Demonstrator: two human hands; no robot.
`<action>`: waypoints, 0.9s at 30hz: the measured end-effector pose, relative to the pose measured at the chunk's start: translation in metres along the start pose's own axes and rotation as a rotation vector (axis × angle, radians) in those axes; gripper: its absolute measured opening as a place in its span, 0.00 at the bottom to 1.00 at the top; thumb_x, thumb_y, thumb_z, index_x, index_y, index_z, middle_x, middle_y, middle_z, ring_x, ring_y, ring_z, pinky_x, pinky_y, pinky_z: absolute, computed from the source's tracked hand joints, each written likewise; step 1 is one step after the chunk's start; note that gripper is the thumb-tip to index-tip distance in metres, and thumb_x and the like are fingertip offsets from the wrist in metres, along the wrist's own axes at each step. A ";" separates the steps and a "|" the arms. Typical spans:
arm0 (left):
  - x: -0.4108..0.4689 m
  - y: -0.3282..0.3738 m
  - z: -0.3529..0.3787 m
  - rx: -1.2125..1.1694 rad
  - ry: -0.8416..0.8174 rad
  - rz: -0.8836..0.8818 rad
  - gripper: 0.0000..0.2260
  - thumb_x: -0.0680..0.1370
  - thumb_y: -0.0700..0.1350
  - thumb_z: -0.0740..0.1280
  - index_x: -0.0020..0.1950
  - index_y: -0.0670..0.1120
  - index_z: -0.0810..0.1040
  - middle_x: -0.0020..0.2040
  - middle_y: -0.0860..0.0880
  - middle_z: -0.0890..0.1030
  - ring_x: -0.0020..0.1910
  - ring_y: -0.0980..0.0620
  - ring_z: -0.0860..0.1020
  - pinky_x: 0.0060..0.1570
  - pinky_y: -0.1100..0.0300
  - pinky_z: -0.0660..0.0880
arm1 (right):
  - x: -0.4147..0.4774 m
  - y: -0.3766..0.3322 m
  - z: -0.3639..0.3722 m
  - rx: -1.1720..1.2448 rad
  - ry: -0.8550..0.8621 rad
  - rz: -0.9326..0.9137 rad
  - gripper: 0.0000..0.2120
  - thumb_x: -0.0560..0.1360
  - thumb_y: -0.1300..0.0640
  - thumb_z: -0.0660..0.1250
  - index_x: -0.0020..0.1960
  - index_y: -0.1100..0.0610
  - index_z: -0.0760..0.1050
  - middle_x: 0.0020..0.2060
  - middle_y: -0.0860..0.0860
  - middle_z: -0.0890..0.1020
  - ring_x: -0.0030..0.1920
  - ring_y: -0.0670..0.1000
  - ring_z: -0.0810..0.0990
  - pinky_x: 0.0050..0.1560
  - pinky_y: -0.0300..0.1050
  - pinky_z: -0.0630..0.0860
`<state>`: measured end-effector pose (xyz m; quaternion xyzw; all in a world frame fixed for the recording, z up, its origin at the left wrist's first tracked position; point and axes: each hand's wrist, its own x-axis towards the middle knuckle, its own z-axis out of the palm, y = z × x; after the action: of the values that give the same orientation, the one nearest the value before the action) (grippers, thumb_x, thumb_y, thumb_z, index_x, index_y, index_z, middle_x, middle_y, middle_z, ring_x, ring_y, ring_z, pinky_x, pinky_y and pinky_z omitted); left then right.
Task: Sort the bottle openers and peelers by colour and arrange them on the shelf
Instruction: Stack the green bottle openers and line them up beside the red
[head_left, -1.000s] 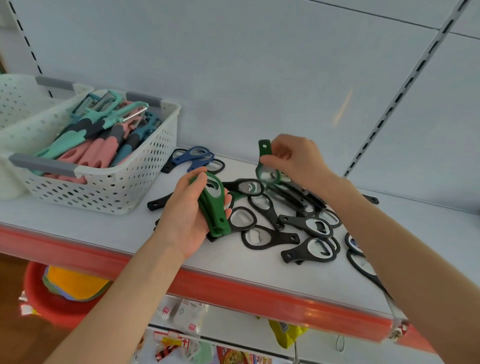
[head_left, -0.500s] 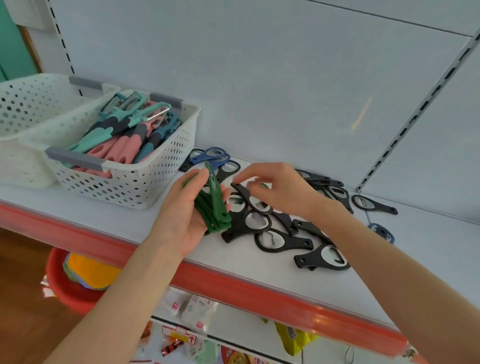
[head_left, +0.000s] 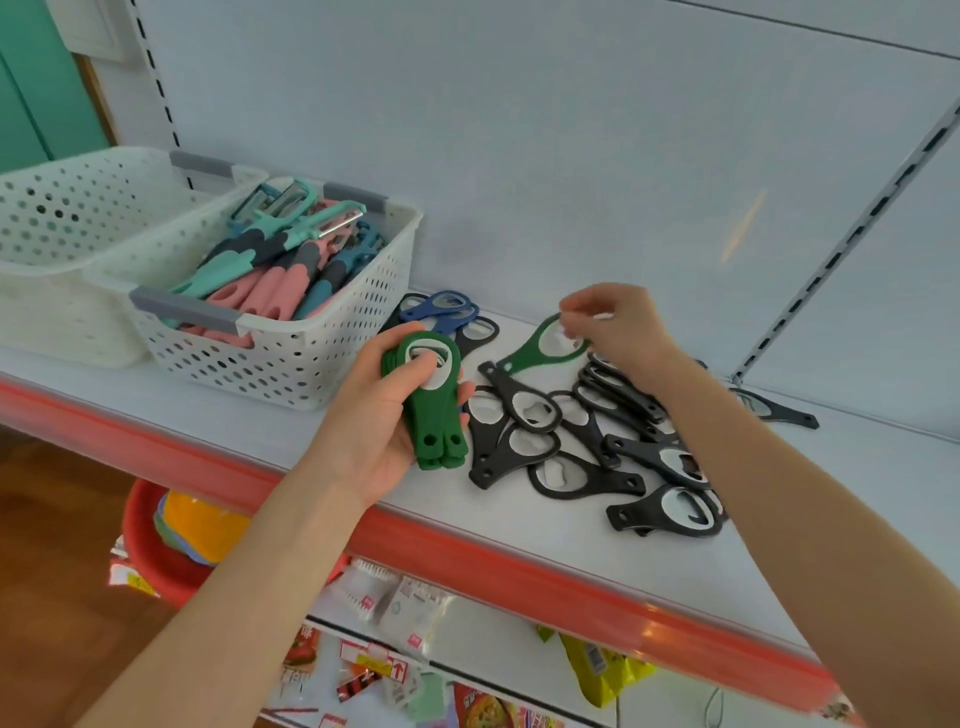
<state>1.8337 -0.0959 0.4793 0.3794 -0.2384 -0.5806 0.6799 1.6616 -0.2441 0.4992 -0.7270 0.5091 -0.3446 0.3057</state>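
My left hand (head_left: 382, 415) grips a stack of green bottle openers (head_left: 435, 410) above the shelf's front half, thumb pressed on the top one. My right hand (head_left: 615, 325) pinches the ring end of a single green bottle opener (head_left: 537, 351), lifted over the pile with its handle pointing down-left. Several black bottle openers (head_left: 587, 441) lie scattered on the white shelf (head_left: 519, 519). Blue bottle openers (head_left: 441, 306) lie behind my left hand. Teal, pink and blue peelers (head_left: 280, 265) fill a white perforated basket (head_left: 311, 358).
A second white basket (head_left: 57, 249) stands left of the first. One black opener (head_left: 774, 408) lies apart near the back wall at right. The shelf has a red front edge (head_left: 519, 566). Below it are a red bowl (head_left: 156, 551) and packaged goods.
My right hand has picked another green opener out of the pile and raised it. My left hand has turned its green stack flat, face up. The view has shifted left.
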 end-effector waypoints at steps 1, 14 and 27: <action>0.002 0.001 0.002 0.031 0.005 -0.008 0.10 0.78 0.36 0.60 0.53 0.50 0.74 0.54 0.40 0.77 0.37 0.47 0.82 0.37 0.54 0.79 | -0.001 -0.003 -0.011 0.045 0.042 0.000 0.06 0.72 0.66 0.67 0.49 0.63 0.79 0.33 0.50 0.79 0.27 0.37 0.76 0.34 0.30 0.74; 0.026 -0.022 0.058 0.101 -0.172 -0.288 0.13 0.74 0.33 0.64 0.56 0.45 0.71 0.45 0.39 0.79 0.35 0.45 0.79 0.31 0.58 0.78 | -0.038 -0.002 -0.022 -0.072 -0.049 -0.042 0.09 0.75 0.59 0.66 0.54 0.57 0.78 0.48 0.53 0.82 0.51 0.50 0.80 0.57 0.43 0.75; 0.034 -0.037 0.064 -0.013 -0.160 -0.283 0.11 0.76 0.32 0.60 0.52 0.47 0.69 0.48 0.37 0.79 0.40 0.42 0.82 0.36 0.54 0.78 | -0.084 0.083 -0.072 -0.754 -0.239 0.336 0.23 0.81 0.45 0.46 0.75 0.45 0.51 0.75 0.51 0.56 0.76 0.52 0.49 0.73 0.60 0.50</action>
<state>1.7691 -0.1453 0.4840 0.3573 -0.2321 -0.7005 0.5725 1.5390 -0.1952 0.4584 -0.7298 0.6718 0.0067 0.1271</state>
